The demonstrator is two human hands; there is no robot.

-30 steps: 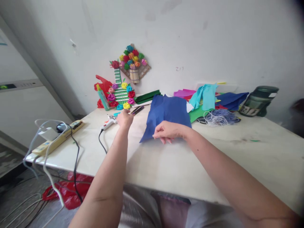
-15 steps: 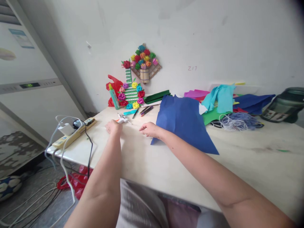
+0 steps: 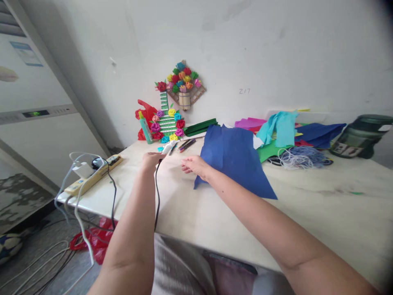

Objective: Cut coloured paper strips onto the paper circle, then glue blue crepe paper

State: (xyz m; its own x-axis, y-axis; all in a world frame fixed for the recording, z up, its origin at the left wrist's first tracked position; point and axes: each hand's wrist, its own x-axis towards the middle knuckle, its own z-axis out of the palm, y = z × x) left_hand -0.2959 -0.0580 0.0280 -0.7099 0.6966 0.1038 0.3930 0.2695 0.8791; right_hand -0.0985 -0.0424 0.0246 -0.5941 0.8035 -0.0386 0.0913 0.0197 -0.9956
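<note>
My left hand is closed around a white hot glue gun, whose nozzle end points away toward the back of the table. A black cord hangs from it to the table's front edge. To the right, my right hand hovers over the table with thumb and fingertips pinched together. Whatever may be between those fingertips is too small to make out. Beneath and beside that wrist lies a sheet of dark blue crepe paper.
Behind the hands stand pens, a green glue bottle and a flower-decorated guitar craft. Coloured paper, string and a dark green jar sit at right. A power strip with cables is left.
My left hand has picked up the glue gun from the table, and its black cord now shows. The right hand's fingertips have drawn closer together. The view has shifted slightly.
</note>
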